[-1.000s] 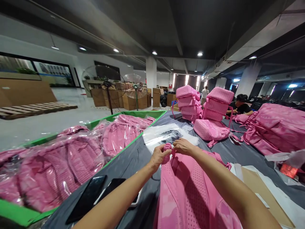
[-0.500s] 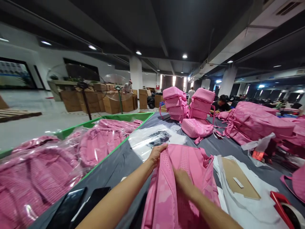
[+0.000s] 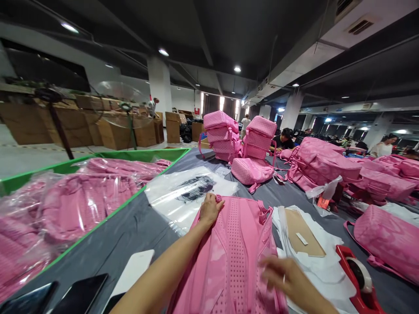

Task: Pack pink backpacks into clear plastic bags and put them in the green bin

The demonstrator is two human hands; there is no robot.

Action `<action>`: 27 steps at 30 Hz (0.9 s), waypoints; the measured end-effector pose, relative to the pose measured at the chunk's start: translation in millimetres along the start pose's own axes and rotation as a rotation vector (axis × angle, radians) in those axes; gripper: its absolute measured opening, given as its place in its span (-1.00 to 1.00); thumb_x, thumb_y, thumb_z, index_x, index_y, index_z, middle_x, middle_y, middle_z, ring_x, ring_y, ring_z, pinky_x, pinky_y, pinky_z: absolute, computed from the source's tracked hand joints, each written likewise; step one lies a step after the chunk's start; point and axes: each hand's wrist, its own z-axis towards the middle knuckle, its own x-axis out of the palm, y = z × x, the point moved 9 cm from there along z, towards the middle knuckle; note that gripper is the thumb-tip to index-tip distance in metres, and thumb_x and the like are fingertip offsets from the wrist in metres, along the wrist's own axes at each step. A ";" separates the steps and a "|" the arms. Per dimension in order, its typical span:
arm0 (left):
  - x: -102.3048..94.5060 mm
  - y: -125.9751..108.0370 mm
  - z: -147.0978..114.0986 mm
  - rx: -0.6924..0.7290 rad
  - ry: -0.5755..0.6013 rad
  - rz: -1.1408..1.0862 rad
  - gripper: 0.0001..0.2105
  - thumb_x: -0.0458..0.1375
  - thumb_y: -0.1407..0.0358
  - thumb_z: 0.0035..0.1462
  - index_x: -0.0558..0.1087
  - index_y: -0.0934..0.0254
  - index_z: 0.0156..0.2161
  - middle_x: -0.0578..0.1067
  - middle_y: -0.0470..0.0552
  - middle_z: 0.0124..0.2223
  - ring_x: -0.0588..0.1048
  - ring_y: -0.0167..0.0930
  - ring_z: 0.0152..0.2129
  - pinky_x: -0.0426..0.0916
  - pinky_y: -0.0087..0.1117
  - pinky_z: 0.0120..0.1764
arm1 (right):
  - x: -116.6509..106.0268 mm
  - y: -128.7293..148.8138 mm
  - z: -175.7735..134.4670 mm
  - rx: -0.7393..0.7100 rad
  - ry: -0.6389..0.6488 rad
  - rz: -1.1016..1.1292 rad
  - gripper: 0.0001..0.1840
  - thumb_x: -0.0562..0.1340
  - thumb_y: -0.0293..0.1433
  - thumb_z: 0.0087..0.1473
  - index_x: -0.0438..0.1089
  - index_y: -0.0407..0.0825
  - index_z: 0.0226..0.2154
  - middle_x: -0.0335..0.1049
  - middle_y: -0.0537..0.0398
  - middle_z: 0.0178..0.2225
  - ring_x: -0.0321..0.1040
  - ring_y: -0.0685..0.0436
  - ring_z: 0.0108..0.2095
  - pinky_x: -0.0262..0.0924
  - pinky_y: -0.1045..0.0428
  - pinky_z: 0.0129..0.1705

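A pink backpack lies in front of me with its perforated back panel facing up. At its upper left corner, my left hand is closed on the backpack's top edge. Over the right side of the panel is my right hand, blurred by motion, with its fingers apart and nothing seen in them. Just beyond the backpack, a clear plastic bag with dark print lies flat on the grey table cover.
A green-edged bin of bagged pink backpacks stands left. Phones lie near me. Stacked pink bags stand ahead. White sheets with cardboard and a red tape dispenser are at right. People work farther back.
My right hand has come out from behind the lifted strap and moved right. The backpack's back panel now shows flatter and uncovered. My view has turned somewhat to the right.
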 end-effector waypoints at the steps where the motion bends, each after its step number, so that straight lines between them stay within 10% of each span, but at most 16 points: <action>1: -1.3 -4.1 -2.3 0.028 -0.022 0.048 -0.78 0.31 0.37 0.05 0.49 0.30 -0.16 0.44 0.19 0.09 0.38 -0.08 0.12 0.25 -0.04 0.18 | -25.1 -16.7 12.2 0.078 -0.124 0.032 -0.56 0.09 0.00 0.26 0.49 0.12 -0.05 0.55 0.05 -0.33 0.52 -0.21 -0.35 0.37 -0.03 -0.35; 4: 7.0 -33.3 -9.8 0.265 0.012 0.304 -0.55 0.27 0.44 0.11 0.39 0.29 0.13 0.31 0.27 0.28 0.21 -0.01 0.27 0.07 0.12 0.28 | -87.8 -76.4 48.8 0.373 -0.514 0.167 -0.38 0.10 0.18 0.09 0.44 0.01 -0.17 0.52 0.00 -0.38 0.50 -0.19 -0.41 0.33 -0.02 -0.42; 7: 49.2 -64.9 -28.4 0.594 0.242 0.518 -0.67 0.23 0.41 0.19 0.46 0.24 0.07 0.45 0.21 0.17 0.28 -0.05 0.22 0.17 0.08 0.24 | -101.0 -102.6 98.1 0.461 -0.570 0.219 -0.31 0.04 0.31 -0.01 0.34 0.02 -0.42 0.36 0.10 -0.61 0.34 -0.13 -0.60 0.18 0.03 -0.57; 15: 142.4 -114.8 -57.3 0.982 0.563 0.415 -0.64 0.23 0.39 0.22 0.48 0.11 0.12 0.42 0.01 0.30 0.27 -0.19 0.27 0.24 -0.10 0.21 | -85.9 -12.4 117.6 0.076 -0.546 0.086 -0.55 0.26 0.07 -0.02 0.31 0.02 -0.46 0.34 0.19 -0.53 0.27 -0.07 -0.49 0.18 0.05 -0.37; 20: 133.7 -134.5 -58.9 1.040 0.571 0.444 -0.79 0.06 0.43 0.35 0.56 0.21 -0.18 0.63 0.06 -0.08 0.35 -0.18 0.21 0.08 0.05 0.29 | -100.9 -0.4 67.1 0.066 -0.656 0.167 -0.54 0.25 0.06 0.05 0.32 0.01 -0.44 0.23 0.24 -0.55 0.18 -0.02 -0.54 0.11 0.08 -0.46; 27: 92.8 -100.1 -123.7 0.613 0.651 0.307 -0.83 0.15 0.43 0.16 0.48 0.13 -0.42 0.54 0.00 -0.43 0.52 -0.22 -0.21 0.34 -0.10 0.08 | -104.0 -65.6 86.9 0.381 -0.635 0.785 -0.48 0.40 0.08 -0.14 0.31 0.00 -0.50 0.15 0.30 -0.64 0.04 0.05 -0.63 -0.02 0.13 -0.59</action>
